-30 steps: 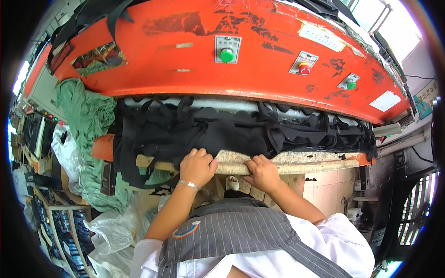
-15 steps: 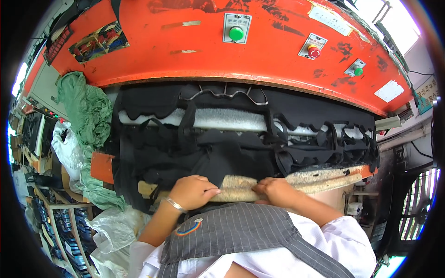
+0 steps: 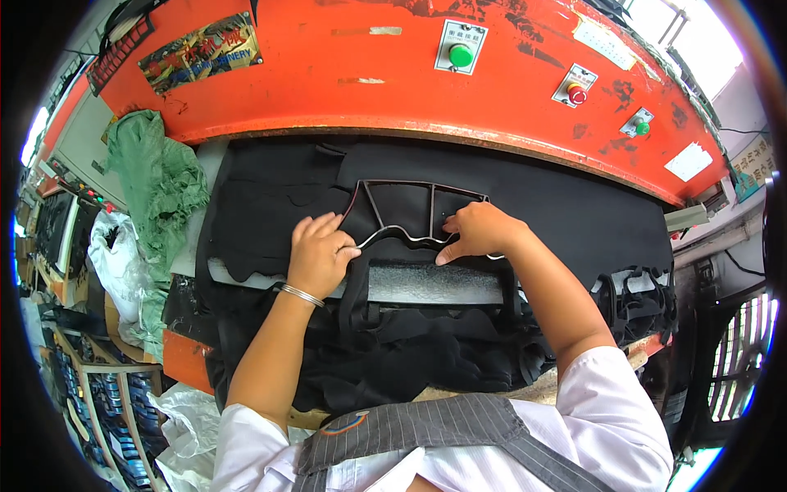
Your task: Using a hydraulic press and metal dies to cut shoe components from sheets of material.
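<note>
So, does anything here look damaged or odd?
Yes: the orange panel has dark patches on its right half, and the upper paper label there has a ragged edge. Both look worn.

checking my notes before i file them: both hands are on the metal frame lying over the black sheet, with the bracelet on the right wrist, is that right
Not quite: the head view shows the bracelet on the left wrist, not the right. Both hands are indeed on the metal frame over the black sheet.
</note>
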{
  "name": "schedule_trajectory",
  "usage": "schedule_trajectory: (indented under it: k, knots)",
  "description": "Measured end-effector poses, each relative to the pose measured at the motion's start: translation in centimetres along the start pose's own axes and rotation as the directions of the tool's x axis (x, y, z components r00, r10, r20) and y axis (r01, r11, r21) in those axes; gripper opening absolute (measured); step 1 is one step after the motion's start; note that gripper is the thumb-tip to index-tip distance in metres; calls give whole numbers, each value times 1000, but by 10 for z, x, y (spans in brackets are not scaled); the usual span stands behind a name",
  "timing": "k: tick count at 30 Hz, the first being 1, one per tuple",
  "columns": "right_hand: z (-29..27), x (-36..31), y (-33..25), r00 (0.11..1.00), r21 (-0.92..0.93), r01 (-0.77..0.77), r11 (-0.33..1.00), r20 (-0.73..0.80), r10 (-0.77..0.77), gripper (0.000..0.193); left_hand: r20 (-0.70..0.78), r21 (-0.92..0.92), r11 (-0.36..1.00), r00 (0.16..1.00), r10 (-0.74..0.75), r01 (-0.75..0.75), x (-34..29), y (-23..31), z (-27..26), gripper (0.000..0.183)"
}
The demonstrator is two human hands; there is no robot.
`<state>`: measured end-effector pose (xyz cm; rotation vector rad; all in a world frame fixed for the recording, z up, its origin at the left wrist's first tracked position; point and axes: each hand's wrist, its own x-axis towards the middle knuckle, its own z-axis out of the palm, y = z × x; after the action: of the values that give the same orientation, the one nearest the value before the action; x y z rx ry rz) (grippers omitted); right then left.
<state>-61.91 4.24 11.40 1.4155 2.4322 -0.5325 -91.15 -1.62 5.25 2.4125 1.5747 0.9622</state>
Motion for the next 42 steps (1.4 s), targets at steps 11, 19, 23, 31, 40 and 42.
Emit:
schedule_trajectory:
  k: [11,19,23,31,40,42]
  knots:
    - [-65,-27,-6,966,413,-121,902,-160,203,41,-5,162,986,999,-37,37,8,11,62,50]
    - [-44,2,41,922,121,-238,964,-285,263,48,-56,131,989,996,-67,74,12,2,65,48]
    - [-20,48,32,911,178,-265,948,-276,307,49,-50,123,990,997,-65,71,12,0,67,48]
    - [5,109,22,852,-77,-213,974,-503,147,41,-40,118,991,997,-59,64,19,-3,71,50]
    - [40,64,72,562,-16,-112,994,-826,50,79,-64,-218,954,972,-224,205,59,-54,15,31]
    - [60,61,82,585,263,-155,952,-752,303,92,-59,-105,974,976,-209,202,71,-87,28,33]
